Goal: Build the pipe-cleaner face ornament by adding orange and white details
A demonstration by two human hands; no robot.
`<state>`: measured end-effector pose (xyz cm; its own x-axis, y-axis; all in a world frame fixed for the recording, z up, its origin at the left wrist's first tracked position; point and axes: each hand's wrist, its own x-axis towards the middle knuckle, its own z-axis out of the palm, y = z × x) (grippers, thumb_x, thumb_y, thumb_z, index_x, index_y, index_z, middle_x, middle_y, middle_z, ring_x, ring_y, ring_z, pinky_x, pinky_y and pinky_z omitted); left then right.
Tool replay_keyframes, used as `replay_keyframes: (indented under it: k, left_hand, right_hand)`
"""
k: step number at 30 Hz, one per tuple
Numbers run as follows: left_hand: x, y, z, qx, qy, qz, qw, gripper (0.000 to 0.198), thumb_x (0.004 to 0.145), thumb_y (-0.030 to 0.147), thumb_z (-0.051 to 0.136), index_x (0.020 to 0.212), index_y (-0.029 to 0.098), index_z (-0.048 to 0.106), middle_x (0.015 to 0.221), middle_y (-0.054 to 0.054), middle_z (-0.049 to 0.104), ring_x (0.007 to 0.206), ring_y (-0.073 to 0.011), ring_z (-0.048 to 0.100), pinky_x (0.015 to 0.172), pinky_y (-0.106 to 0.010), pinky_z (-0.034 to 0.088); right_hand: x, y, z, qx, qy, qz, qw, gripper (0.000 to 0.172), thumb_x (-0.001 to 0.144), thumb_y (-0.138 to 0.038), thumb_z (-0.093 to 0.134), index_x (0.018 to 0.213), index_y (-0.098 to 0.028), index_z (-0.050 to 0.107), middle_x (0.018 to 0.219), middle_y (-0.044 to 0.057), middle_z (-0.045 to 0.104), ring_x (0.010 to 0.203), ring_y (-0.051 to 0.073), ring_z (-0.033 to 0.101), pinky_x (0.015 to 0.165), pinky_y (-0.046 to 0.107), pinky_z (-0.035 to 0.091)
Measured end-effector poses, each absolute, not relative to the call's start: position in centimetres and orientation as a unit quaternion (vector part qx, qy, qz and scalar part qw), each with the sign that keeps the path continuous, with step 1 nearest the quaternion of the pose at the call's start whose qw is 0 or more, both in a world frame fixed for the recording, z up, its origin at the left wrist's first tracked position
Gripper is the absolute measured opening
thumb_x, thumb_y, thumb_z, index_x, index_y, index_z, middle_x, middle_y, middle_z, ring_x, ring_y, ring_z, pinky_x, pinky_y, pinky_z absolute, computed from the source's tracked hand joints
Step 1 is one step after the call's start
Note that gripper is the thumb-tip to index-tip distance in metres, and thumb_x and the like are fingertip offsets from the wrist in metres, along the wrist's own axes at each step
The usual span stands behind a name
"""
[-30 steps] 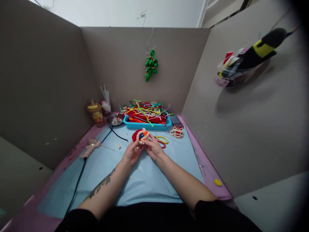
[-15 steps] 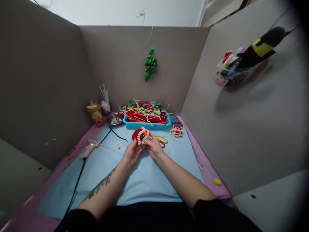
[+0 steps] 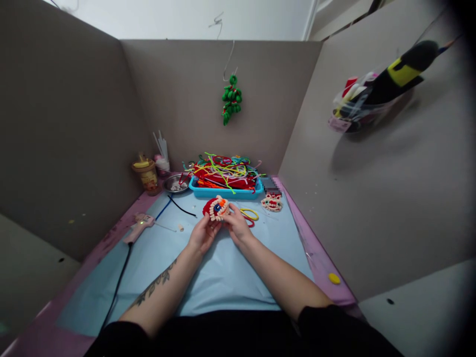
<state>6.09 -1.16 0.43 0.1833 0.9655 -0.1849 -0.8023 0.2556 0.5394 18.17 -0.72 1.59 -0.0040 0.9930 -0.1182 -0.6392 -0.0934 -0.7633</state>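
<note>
The ornament (image 3: 215, 209) shows red, cream, orange and blue; the tray (image 3: 223, 195) is bright blue, the glue gun (image 3: 138, 228) pink

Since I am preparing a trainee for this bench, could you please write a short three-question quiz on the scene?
1. What do the left hand and right hand hold together?
a) a yellow disc
b) a red-and-cream fuzzy piece
c) a black stem

2. True or false: the pink glue gun lies to the left of the blue tray.

3. Fill in the colour: the ornament hanging against the back panel is mostly ____.

Key: 1. b; 2. true; 3. green
</note>
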Motion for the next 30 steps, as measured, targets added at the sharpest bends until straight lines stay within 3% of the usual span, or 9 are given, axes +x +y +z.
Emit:
replay_keyframes:
  k: [7,19,26,30]
  left_hand:
    - [6.2,-1.2,0.4,0.155,0.270,0.594,0.742,0.021,0.093,0.018,0.048,0.099,0.013,0.067,0.089,-0.008,0.073,0.081,-0.0142,0.068,0.078,-0.025,0.055]
    - [6.5,-1.3,0.5,0.153,0.285,0.594,0.736,0.021,0.093,0.017,0.048,0.100,0.011,0.067,0.090,-0.009,0.073,0.081,-0.0146,0.068,0.080,-0.026,0.055]
    - [6.2,-1.0,0.5,0.153,0.269,0.598,0.740,0.018,0.092,0.018,0.050,0.099,0.013,0.066,0.089,-0.008,0.073,0.081,-0.0138,0.069,0.077,-0.023,0.055]
    - [6.0,-0.9,0.2,0.151,0.268,0.595,0.742,0.019,0.092,0.019,0.049,0.099,0.013,0.066,0.089,-0.008,0.073,0.082,-0.0137,0.069,0.078,-0.024,0.055]
  right_hand:
    - [17.9,-0.5,1.2,-0.354,-0.279,0.643,0.619,0.078,0.053,-0.019,0.078,0.124,-0.021,0.045,0.088,0.000,0.070,0.074,0.017,0.063,0.060,0.026,0.042]
    - [17.1,0.1,0.3,-0.298,-0.277,0.639,0.653,0.070,0.053,-0.016,0.077,0.117,-0.020,0.049,0.092,0.001,0.070,0.086,0.018,0.065,0.083,0.032,0.047]
    - [17.7,-0.3,0.7,-0.312,-0.278,0.656,0.628,0.076,0.055,-0.021,0.078,0.124,-0.023,0.046,0.086,-0.001,0.069,0.077,0.017,0.064,0.068,0.029,0.047]
    - [17.8,-0.4,0.8,-0.311,-0.283,0.654,0.629,0.078,0.054,-0.022,0.079,0.125,-0.022,0.045,0.088,0.000,0.069,0.079,0.017,0.063,0.069,0.028,0.046]
